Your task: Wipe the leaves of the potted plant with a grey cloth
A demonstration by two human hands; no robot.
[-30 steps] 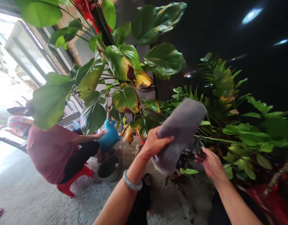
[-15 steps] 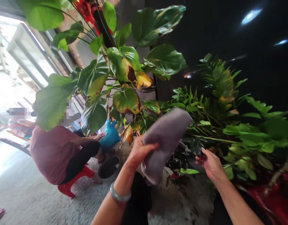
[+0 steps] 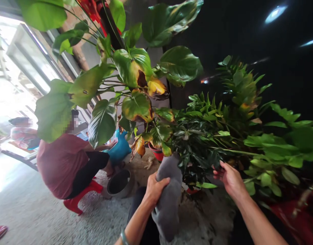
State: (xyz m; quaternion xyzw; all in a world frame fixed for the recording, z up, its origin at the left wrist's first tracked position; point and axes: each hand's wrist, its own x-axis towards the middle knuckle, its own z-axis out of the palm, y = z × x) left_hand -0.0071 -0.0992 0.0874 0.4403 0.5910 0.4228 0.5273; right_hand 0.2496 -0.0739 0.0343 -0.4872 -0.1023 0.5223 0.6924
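My left hand (image 3: 155,190) is closed round a grey cloth (image 3: 170,200), which hangs down below the fingers and stands up above the thumb. On the right, my right hand (image 3: 230,178) has its thumb and fingers pinched at a dark green leaf (image 3: 215,159) of the low bushy plant (image 3: 194,146). The leaf's tip between the fingers is partly hidden. A bracelet (image 3: 124,237) is on my left wrist.
A large plant with yellowing, browned leaves (image 3: 137,105) leans overhead. A red pot (image 3: 156,153) stands beneath it. To the left, a person in a pink shirt (image 3: 61,163) sits on a red stool (image 3: 82,195), near a grey bucket (image 3: 119,183) and a blue animal-shaped object (image 3: 120,148).
My left hand has lowered the cloth, which was raised and blurred by motion, away from the leaves. My right hand stays at almost the same place by the dark leaf.
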